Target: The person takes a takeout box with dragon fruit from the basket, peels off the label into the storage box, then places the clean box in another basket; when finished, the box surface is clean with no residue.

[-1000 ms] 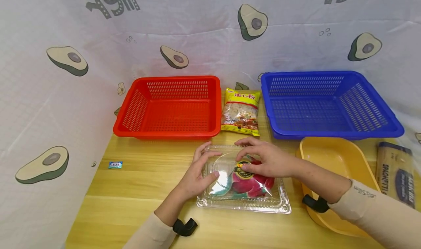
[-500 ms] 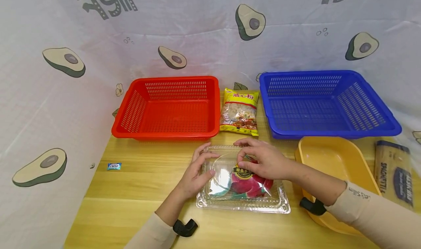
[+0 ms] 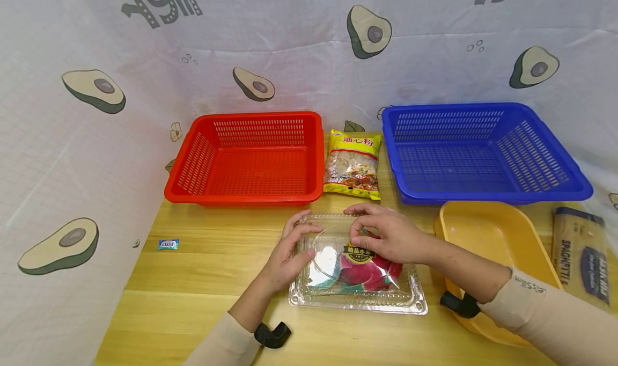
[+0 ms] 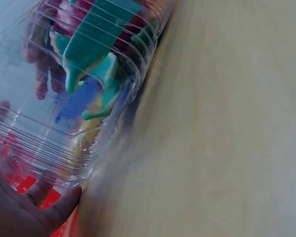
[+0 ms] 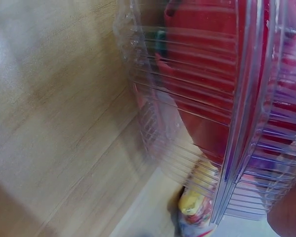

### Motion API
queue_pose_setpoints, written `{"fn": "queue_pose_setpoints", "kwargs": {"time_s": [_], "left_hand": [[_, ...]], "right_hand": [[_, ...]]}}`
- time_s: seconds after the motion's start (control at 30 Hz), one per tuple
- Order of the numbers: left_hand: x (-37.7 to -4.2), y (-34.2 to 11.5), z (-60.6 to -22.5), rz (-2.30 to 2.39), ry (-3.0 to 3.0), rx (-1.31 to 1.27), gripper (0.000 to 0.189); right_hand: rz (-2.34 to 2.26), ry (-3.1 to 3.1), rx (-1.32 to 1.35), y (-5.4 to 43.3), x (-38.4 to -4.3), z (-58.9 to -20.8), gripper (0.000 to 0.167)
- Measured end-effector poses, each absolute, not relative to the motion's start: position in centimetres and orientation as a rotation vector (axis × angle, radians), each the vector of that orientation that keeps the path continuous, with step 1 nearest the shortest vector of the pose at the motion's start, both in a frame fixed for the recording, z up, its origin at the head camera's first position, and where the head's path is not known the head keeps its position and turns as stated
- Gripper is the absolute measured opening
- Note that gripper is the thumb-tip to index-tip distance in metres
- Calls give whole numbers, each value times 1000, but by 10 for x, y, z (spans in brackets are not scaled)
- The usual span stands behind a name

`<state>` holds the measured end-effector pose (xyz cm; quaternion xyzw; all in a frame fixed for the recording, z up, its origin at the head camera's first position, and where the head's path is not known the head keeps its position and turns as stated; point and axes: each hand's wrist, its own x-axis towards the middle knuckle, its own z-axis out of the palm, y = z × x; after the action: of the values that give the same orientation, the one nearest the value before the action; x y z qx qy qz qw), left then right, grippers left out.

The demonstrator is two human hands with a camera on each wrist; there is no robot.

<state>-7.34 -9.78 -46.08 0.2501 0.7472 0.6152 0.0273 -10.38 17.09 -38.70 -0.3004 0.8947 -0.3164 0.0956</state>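
Note:
A clear plastic clamshell box lies on the table, with a red and green dragon fruit visible through its lid. On the lid is a black and gold sticker. My left hand rests spread against the box's left side, thumb on the lid; the left wrist view shows its fingers at the box's edge. My right hand reaches over the lid from the right, its thumb and index finger pinching at the sticker's upper edge. Ribbed box walls fill much of the right wrist view.
Behind the box stand a red basket and a blue basket, with a yellow pasta bag between them. A yellow tub lies under my right forearm, beside a spaghetti pack. A small blue wrapper lies left.
My right index finger and thumb have drawn together at the sticker, and more of its print shows. My left hand and the box stay in place.

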Motion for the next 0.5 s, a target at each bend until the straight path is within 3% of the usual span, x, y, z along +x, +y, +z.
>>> {"fn": "queue_pose_setpoints", "kwargs": {"time_s": [0.5], "left_hand": [[-73,-98,-461,1911,2284,771,39]], "right_hand": [[-1033,2580,-866,174,-105,-386,19]]}}
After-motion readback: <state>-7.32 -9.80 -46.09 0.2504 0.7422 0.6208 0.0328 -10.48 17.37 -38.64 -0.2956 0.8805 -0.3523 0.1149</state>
